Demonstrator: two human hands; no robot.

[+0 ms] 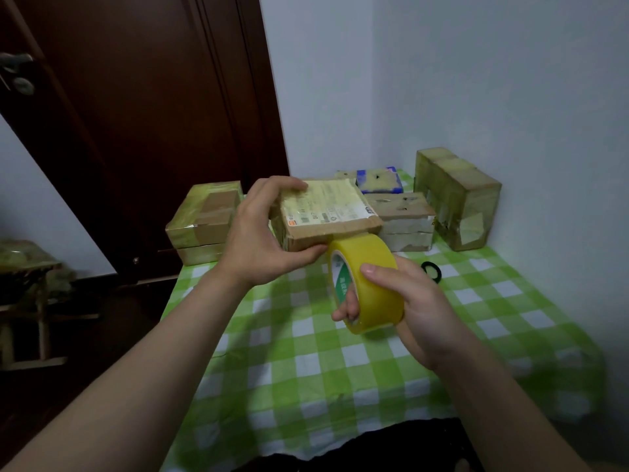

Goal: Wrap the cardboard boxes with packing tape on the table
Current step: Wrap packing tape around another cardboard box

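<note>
A cardboard box [328, 212] is held above the checked tabletop [340, 386] by the left hand [262, 236], fingers clamped on its left end. A yellow tape roll [369, 281], touching the box's near edge, is gripped by the right hand [413, 304], fingers curled through its core.

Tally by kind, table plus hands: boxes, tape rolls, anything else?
Flat cardboard box held in the left hand: 1
Tape-wrapped boxes resting on the green checked table: at least 6, stack seams unclear
Yellow packing tape roll in the right hand: 1
Small black ring: 1
Total: at least 9
</note>
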